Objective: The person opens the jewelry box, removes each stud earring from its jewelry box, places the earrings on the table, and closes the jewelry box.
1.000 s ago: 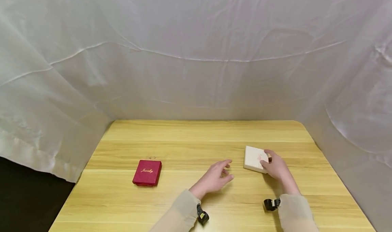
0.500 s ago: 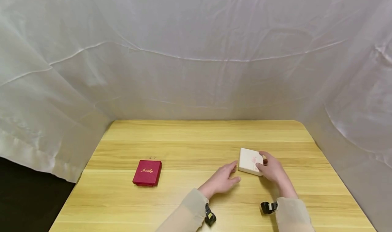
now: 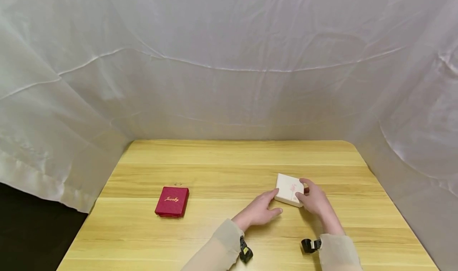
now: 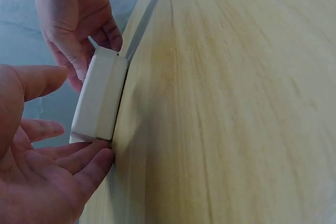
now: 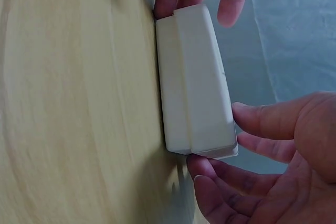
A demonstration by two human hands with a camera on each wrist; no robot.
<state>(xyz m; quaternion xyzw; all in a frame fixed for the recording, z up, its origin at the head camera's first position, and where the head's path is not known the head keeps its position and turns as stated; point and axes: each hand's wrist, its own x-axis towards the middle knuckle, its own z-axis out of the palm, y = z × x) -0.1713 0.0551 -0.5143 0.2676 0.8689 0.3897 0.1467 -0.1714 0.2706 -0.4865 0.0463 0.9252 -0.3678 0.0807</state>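
A small white box (image 3: 287, 188) with a pink print on its lid lies on the table, right of the middle. My right hand (image 3: 315, 199) grips its right side, the thumb at the top edge and fingers curled against the side. At the opposite side, my left hand (image 3: 259, 210) touches the box with nearly straight fingertips, its thumb spread away. In the left wrist view, the fingers (image 4: 94, 169) of that hand meet the lower end of the box (image 4: 100, 98). A seam between lid and base runs along the box (image 5: 197, 82) in the right wrist view.
A red box (image 3: 172, 201) with gold "Jewelry" lettering sits to the left on the wooden table (image 3: 214, 163). Just behind it lie tiny thin items (image 3: 178, 184), too small to make out. Pale cloth (image 3: 229, 96) hangs around the back and sides.
My right hand has brought the white box left and slightly nearer. The left hand has moved right, and its fingertips now meet the box's left side.
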